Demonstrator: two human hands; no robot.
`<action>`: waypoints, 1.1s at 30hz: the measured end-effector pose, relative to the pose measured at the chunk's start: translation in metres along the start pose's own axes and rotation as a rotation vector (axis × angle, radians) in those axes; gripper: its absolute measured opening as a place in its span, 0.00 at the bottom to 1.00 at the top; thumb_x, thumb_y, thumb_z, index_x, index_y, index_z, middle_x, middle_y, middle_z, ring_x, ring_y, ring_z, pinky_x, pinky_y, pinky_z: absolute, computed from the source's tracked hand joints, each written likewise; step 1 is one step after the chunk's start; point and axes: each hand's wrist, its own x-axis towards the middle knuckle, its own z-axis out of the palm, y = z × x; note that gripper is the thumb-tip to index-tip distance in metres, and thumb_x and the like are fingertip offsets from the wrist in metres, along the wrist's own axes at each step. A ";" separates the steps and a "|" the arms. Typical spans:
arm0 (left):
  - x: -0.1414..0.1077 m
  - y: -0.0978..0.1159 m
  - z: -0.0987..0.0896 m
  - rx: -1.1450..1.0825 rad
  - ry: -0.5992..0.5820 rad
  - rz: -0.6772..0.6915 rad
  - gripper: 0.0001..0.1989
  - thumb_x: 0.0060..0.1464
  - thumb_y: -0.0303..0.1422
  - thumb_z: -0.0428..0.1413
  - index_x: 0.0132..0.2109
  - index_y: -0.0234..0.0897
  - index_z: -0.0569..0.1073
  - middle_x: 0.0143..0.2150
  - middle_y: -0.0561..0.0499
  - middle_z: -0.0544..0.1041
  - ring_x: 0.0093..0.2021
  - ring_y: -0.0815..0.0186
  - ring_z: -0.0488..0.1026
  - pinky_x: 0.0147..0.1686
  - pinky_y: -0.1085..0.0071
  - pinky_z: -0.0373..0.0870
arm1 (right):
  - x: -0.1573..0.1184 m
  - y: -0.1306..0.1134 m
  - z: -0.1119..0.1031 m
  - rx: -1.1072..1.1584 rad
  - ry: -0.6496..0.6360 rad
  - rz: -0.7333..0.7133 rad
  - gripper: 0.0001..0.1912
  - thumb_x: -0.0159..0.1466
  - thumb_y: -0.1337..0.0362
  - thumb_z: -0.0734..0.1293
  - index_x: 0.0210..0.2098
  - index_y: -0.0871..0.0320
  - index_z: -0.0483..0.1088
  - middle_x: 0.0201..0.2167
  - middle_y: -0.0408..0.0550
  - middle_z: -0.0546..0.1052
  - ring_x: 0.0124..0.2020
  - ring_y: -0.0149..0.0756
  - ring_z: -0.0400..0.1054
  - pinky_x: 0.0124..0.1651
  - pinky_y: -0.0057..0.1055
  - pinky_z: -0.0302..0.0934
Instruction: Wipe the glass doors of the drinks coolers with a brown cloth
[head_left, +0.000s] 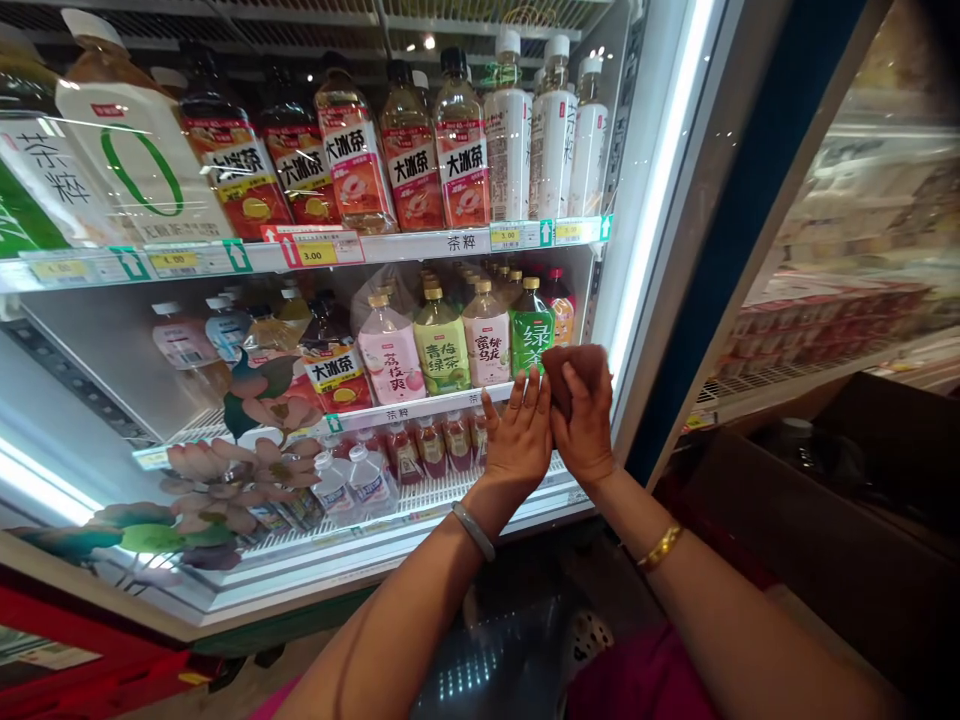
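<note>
My right hand [589, 432] presses a brown cloth [559, 372] against the glass door [450, 500] of a lit drinks cooler. The cloth bunches above and beneath the fingers, and its far edge looks blurred. Close beside it, my left hand [519, 430] lies flat on the same glass with its fingers spread upward. Behind the hands, through the glass, stands a bottle with a green label [531, 322], partly covered by the cloth. A pink-labelled peach drink bottle [487, 335] is just left of it.
Bottled teas [349, 160] fill the upper shelf above price tags [313, 252]. Small bottles [367, 480] stand on the bottom shelf. A flower decal [281, 470] is on the glass at left. To the right are the dark door frame [720, 230] and a cardboard box [810, 500].
</note>
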 end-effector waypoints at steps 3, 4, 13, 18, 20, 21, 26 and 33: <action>-0.006 0.008 0.002 -0.007 -0.039 -0.016 0.35 0.67 0.33 0.47 0.76 0.29 0.46 0.77 0.39 0.50 0.79 0.60 0.31 0.73 0.43 0.17 | 0.010 0.015 -0.009 -0.020 -0.043 0.015 0.37 0.64 0.67 0.63 0.71 0.46 0.52 0.75 0.57 0.46 0.76 0.56 0.43 0.70 0.63 0.54; -0.009 0.009 0.002 -0.010 -0.060 -0.011 0.36 0.67 0.33 0.48 0.76 0.30 0.46 0.77 0.40 0.49 0.79 0.59 0.31 0.73 0.43 0.17 | 0.011 0.024 -0.012 -0.039 -0.025 0.071 0.38 0.63 0.66 0.64 0.71 0.47 0.52 0.75 0.58 0.45 0.76 0.57 0.43 0.71 0.63 0.54; -0.030 0.005 0.016 -0.069 -0.115 0.029 0.33 0.67 0.31 0.48 0.76 0.33 0.52 0.76 0.41 0.54 0.79 0.62 0.40 0.76 0.51 0.27 | -0.034 0.012 -0.006 -0.024 -0.107 0.145 0.35 0.66 0.66 0.63 0.71 0.51 0.53 0.75 0.60 0.44 0.77 0.52 0.43 0.71 0.58 0.57; -0.026 0.012 0.017 -0.079 -0.135 -0.029 0.32 0.68 0.31 0.46 0.75 0.32 0.52 0.76 0.38 0.52 0.78 0.58 0.43 0.76 0.47 0.27 | -0.019 0.021 -0.021 0.011 -0.127 0.054 0.36 0.64 0.72 0.63 0.70 0.49 0.56 0.75 0.58 0.46 0.77 0.49 0.45 0.71 0.55 0.57; -0.025 0.012 0.014 -0.069 -0.146 -0.022 0.34 0.67 0.31 0.47 0.76 0.32 0.48 0.77 0.40 0.49 0.79 0.60 0.41 0.76 0.49 0.26 | -0.015 0.039 -0.030 -0.043 -0.066 0.165 0.38 0.63 0.71 0.65 0.71 0.50 0.56 0.74 0.61 0.49 0.76 0.51 0.46 0.71 0.56 0.55; -0.025 0.011 0.011 -0.065 -0.154 -0.009 0.35 0.67 0.31 0.47 0.76 0.32 0.47 0.78 0.41 0.49 0.79 0.60 0.39 0.76 0.50 0.27 | -0.014 0.047 -0.033 -0.070 -0.055 0.218 0.38 0.63 0.70 0.66 0.71 0.51 0.56 0.74 0.61 0.50 0.75 0.52 0.47 0.71 0.58 0.54; -0.024 0.005 -0.007 -0.047 -0.223 -0.034 0.36 0.67 0.32 0.47 0.77 0.32 0.45 0.78 0.39 0.46 0.79 0.55 0.38 0.76 0.44 0.33 | -0.028 0.049 -0.026 -0.134 -0.069 0.335 0.36 0.64 0.69 0.67 0.70 0.47 0.59 0.71 0.61 0.54 0.72 0.54 0.52 0.69 0.61 0.55; -0.026 0.000 -0.010 -0.085 -0.256 -0.073 0.35 0.68 0.33 0.45 0.77 0.35 0.42 0.79 0.43 0.41 0.79 0.58 0.33 0.76 0.44 0.31 | -0.046 0.003 -0.002 -0.141 -0.141 0.330 0.39 0.67 0.67 0.62 0.75 0.55 0.47 0.74 0.69 0.43 0.76 0.61 0.39 0.68 0.65 0.53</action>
